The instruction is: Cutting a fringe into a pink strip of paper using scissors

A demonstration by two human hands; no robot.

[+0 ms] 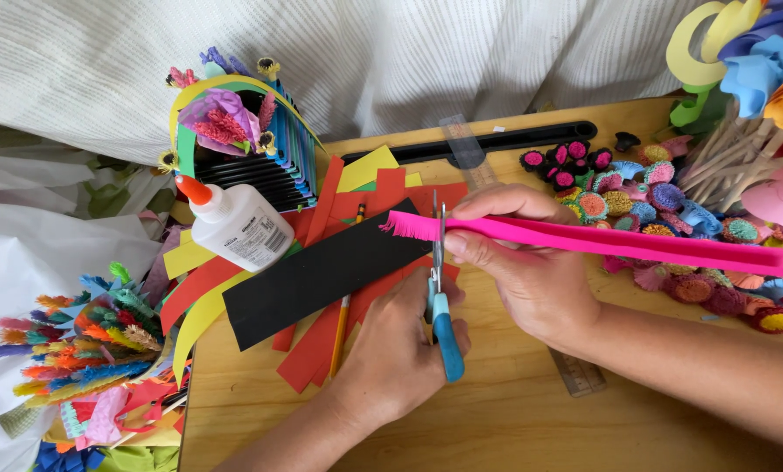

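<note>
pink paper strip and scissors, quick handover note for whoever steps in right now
Left hand grips the blue-handled scissors, blades upright at the pink paper strip.
Right hand pinches the strip just behind the blades; the rest runs out to the right over the wooden table.
Done: a short fringe at the strip's left tip.
Left: the remaining length is uncut.
Glue bottle and black paper lie to the left.

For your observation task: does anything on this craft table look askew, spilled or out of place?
The white glue bottle lies tipped on its side on the paper strips, though no glue shows spilled. A clear ruler sits partly hidden under the right hand. Otherwise it is ordinary craft clutter.
</note>
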